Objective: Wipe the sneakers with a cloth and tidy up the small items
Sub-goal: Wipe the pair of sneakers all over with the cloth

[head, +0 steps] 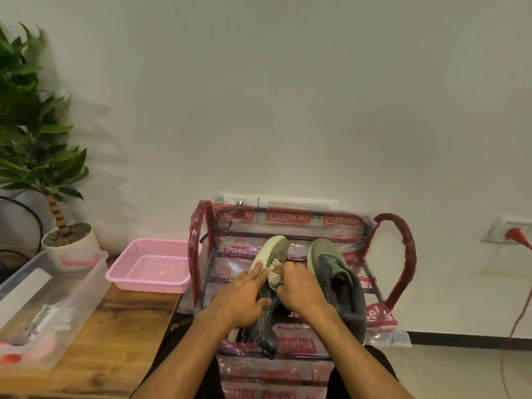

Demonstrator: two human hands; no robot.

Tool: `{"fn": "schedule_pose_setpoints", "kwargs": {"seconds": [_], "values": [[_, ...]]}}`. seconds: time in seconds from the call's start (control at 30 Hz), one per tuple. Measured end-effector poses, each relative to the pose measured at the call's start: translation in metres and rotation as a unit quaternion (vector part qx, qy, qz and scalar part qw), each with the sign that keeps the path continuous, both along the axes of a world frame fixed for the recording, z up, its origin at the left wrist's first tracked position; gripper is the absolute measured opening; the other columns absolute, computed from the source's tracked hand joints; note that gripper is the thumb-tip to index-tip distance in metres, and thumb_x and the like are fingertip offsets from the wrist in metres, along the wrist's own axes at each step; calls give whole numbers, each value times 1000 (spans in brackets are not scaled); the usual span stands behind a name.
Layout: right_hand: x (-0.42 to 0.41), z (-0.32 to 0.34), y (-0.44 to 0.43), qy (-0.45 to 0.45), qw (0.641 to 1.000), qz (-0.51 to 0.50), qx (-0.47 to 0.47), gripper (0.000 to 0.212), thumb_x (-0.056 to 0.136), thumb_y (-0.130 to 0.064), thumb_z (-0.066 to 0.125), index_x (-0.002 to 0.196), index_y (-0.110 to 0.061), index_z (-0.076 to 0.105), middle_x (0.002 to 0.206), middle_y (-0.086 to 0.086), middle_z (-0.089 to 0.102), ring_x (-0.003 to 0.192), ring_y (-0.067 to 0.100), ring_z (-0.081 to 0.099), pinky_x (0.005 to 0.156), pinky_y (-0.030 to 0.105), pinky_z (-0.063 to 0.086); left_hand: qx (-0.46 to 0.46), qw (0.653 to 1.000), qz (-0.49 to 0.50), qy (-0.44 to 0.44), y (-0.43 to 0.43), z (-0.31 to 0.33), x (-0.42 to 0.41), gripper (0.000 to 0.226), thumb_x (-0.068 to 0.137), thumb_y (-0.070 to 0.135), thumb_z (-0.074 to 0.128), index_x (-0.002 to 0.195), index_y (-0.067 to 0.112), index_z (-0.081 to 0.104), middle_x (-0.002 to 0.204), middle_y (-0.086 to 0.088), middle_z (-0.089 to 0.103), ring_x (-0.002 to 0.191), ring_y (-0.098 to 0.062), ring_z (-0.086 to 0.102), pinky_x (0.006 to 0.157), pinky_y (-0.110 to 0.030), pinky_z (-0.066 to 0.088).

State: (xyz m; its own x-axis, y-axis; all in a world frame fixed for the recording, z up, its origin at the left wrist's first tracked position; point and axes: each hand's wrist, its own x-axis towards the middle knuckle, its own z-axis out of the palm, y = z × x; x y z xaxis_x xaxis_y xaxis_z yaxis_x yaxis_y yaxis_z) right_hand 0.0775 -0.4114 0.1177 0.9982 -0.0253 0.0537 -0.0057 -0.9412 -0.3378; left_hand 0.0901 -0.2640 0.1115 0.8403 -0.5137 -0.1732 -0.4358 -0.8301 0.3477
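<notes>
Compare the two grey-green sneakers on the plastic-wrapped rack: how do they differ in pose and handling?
The left grey-green sneaker is tipped on its side, pale sole showing; the right grey-green sneaker sits upright. The left hand steadies the left one while the right hand presses a cloth on it; the right one lies untouched.

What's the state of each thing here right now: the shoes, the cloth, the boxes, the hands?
Left sneaker: tipped on its side, steadied by the left hand.
Right sneaker: upright on the rack, untouched.
Cloth: bunched in the right hand, against the left sneaker.
Pink basket: nearly empty.
Clear box: open.
</notes>
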Motion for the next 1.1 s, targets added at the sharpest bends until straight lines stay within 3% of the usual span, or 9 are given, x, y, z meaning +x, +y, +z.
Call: {"fn": "schedule_pose_setpoints", "kwargs": {"seconds": [0.13,0.27,0.47,0.6,0.77,0.93,1.1], "values": [[-16,-1,-5,3,1000,22,14,19,80,-10,56,93,-17,68,88,6,69,86,28,64,74,40,53,17,1000,-7,-9,-2,-4,-4,72,100,40,45,156,27,1,162,9,-13,150,-20,1,120,-44,18],[-23,0,1,-26,999,14,-31,31,85,-8,56,114,-17,64,103,8,67,98,28,62,82,40,52,32,999,-12,8,-5,-3,-4,75,100,39,47,155,28,-2,161,10,-17,150,-21,-3,121,-47,15],[-44,-13,16,-44,997,39,-44,36,84,-4,56,118,-16,60,112,8,65,101,27,61,83,39,50,34,999,-18,4,0,-6,-1,77,96,19,48,156,28,0,161,10,-15,150,-19,-1,120,-44,21],[-37,-20,9,-71,994,46,-72,48,87,-6,61,133,-14,52,132,7,57,118,25,54,97,37,45,49,999,-23,6,-7,-3,-5,80,95,25,51,155,28,-2,161,11,-16,150,-20,-1,120,-45,20],[-42,-13,16,-33,998,18,-46,36,87,-3,51,122,-11,55,117,11,62,105,30,59,88,40,48,32,999,-20,22,-2,-3,-2,82,92,17,50,155,29,-2,161,12,-17,150,-17,-1,120,-43,19],[-45,-18,14,-60,996,28,-65,36,89,-3,56,124,-10,54,120,10,61,108,27,59,89,36,47,28,999,-19,39,-2,-3,1,86,90,15,54,155,31,-1,160,16,-17,150,-16,1,120,-44,21],[-41,-8,17,-6,996,28,-86,27,90,-3,54,117,-6,57,115,12,63,104,30,60,83,38,47,30,999,-22,37,-4,-2,-1,86,91,13,54,155,31,-2,159,16,-18,150,-17,1,119,-44,24]]}}
